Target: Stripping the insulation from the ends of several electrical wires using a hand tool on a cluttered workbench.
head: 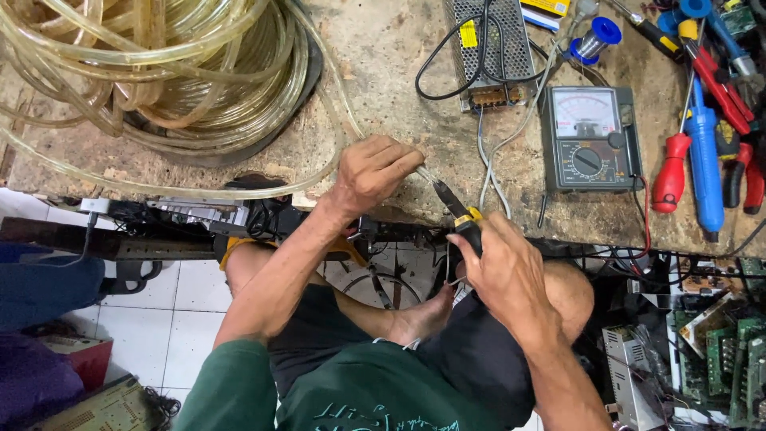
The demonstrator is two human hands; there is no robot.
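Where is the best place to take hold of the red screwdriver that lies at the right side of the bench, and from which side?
Grip the red screwdriver by its thick red handle, which lies toward the near edge of the bench, with the thin shaft pointing away. Coming from the left or from above seems best, because the blue tool lies close on its right and leaves little room for fingers.

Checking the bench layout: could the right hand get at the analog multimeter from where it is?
Probably yes. The right hand is just below and left of the multimeter, with only bare bench and thin wires between. But it grips pliers, so it isn't free.
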